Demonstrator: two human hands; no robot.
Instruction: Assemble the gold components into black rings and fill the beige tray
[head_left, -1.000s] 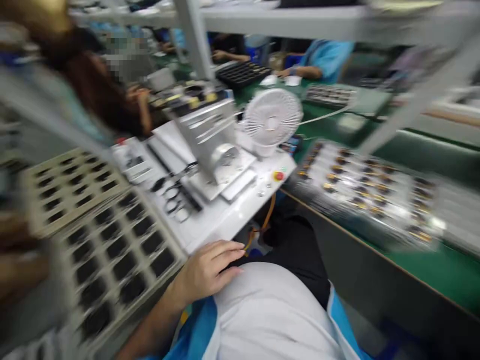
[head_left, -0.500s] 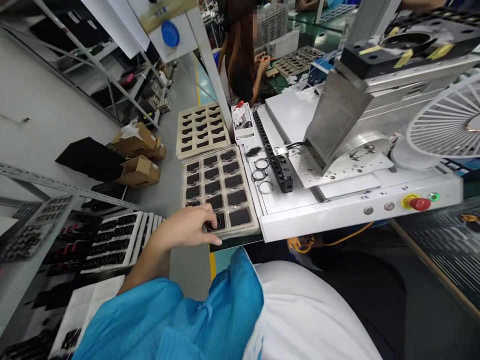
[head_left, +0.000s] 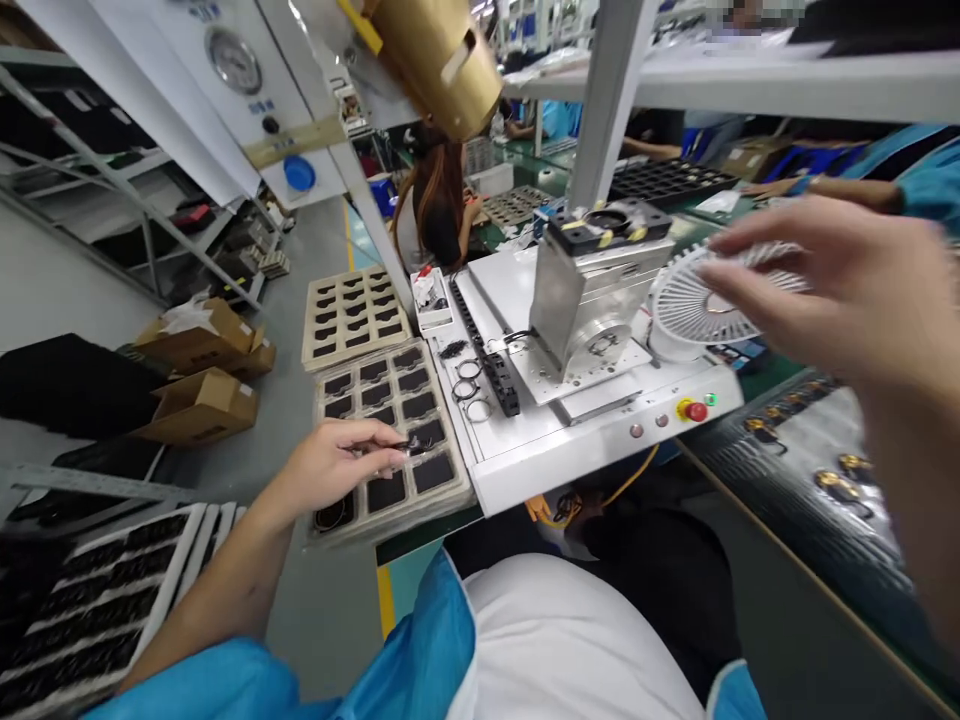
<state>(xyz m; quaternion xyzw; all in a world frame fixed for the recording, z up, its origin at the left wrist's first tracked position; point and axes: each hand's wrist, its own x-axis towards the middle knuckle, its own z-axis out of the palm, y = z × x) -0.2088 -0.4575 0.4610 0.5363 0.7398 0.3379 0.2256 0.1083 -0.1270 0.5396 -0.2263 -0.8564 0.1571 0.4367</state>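
Observation:
My left hand (head_left: pixel 349 460) pinches a small black ring (head_left: pixel 418 446), seen nearly edge-on, between thumb and fingertips. It hovers over the beige compartment tray (head_left: pixel 459 490), whose pockets have dark bottoms. Another thin dark ring (head_left: pixel 330 515) lies in the tray's near left pocket. Slightly blurred, my right hand (head_left: pixel 832 285) is raised at the right, in front of the white fan (head_left: pixel 675 300). Its thumb and fingers are apart, and nothing shows between them. Several thin rings (head_left: pixel 478 410) lie on the white machine top just right of the tray.
A metal fixture block (head_left: pixel 559 300) stands on the white machine (head_left: pixel 600 455), with a red stop button (head_left: pixel 696 411) in front. A brass-coloured cylinder (head_left: pixel 442 70) hangs overhead. Gold-and-black parts (head_left: pixel 840 487) lie on the right-hand bench. A co-worker (head_left: pixel 435 200) sits behind.
My left hand has lifted the black ring from a near pocket of the tray. My right hand has come into view at the right. The view has shifted to the right.

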